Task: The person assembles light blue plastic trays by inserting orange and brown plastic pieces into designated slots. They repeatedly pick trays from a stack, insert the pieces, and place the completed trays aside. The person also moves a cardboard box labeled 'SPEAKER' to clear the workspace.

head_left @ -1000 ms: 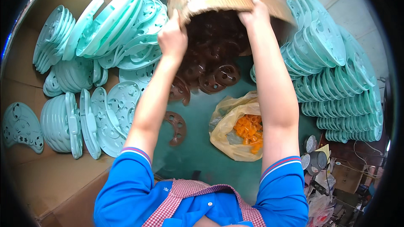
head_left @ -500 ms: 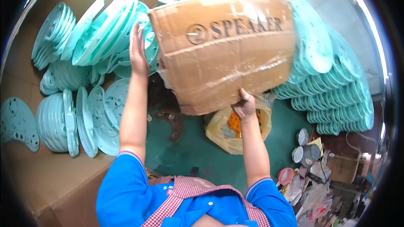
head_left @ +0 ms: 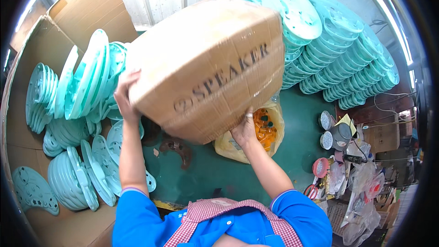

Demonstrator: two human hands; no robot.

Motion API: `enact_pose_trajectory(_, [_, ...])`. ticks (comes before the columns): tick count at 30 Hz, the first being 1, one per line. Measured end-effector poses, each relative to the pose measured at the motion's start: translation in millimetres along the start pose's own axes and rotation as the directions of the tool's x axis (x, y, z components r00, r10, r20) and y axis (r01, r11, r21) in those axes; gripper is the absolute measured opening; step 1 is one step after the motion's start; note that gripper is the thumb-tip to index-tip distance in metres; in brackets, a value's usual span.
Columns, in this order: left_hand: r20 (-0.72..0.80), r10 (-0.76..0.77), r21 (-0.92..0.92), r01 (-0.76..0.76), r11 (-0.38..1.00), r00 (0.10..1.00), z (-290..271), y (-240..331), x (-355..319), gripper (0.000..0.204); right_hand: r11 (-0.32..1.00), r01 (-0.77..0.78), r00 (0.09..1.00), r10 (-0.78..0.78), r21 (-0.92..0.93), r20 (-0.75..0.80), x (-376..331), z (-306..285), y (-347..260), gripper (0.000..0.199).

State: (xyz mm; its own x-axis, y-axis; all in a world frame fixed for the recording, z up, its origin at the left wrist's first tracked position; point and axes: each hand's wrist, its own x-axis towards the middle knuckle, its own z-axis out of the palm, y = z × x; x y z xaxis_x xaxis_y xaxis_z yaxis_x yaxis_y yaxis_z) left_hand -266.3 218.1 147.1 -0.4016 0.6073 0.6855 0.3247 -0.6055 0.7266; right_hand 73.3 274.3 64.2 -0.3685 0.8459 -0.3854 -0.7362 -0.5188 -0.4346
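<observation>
A large taped cardboard box (head_left: 219,77) with dark printing on its side is held up in front of me, tilted, above the green table (head_left: 206,178). My left hand (head_left: 128,92) presses on its left end, the fingers bent at the edge. My right hand (head_left: 244,128) grips the lower edge, with the thumb on the printed side and the other fingers hidden. Below the box, near my right hand, sits a yellowish plastic bag (head_left: 233,152) with small orange pieces (head_left: 265,132) inside. A dark brown curved piece (head_left: 179,150) lies on the table, left of the bag.
Tall stacks of mint-green plastic plates (head_left: 338,32) stand at the back right. More mint-green shapes (head_left: 87,82) fill a big open carton (head_left: 27,82) on the left. Small cups (head_left: 325,120), a grey container (head_left: 340,135), red-handled scissors (head_left: 311,192) and plastic bags (head_left: 366,180) crowd the right side.
The box has turned, its right end rising, and come lower and to the left. My left hand, flat and apart beside it earlier, now holds its left end. My right hand keeps its grip.
</observation>
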Motion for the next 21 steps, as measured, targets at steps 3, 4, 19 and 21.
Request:
enact_pose_trajectory(3, [-0.044,0.229,0.387,-0.194,0.901,0.972,38.6,43.9,-55.7,0.019,0.988,0.095,0.971,-0.118,-0.12,-0.206,-6.4,-24.5,-16.2,0.066])
enact_pose_trajectory(4, [-0.031,0.248,0.45,-0.207,0.868,0.968,45.9,54.7,-77.4,0.03,0.989,0.093,0.957,-0.121,-0.116,-0.262,-1.2,-28.5,-18.7,0.066])
enact_pose_trajectory(19, [-0.161,-0.476,-0.016,0.48,0.877,0.865,-9.0,-12.2,22.2,0.067,0.996,0.088,0.979,-0.089,-0.013,-0.181,61.2,-104.0,-10.0,0.055])
enact_pose_trajectory(21, [-0.136,-0.543,-0.277,0.494,0.824,0.829,-18.0,19.2,42.8,0.064,0.996,0.079,0.979,-0.083,-0.03,-0.187,54.4,-103.2,-4.7,0.054])
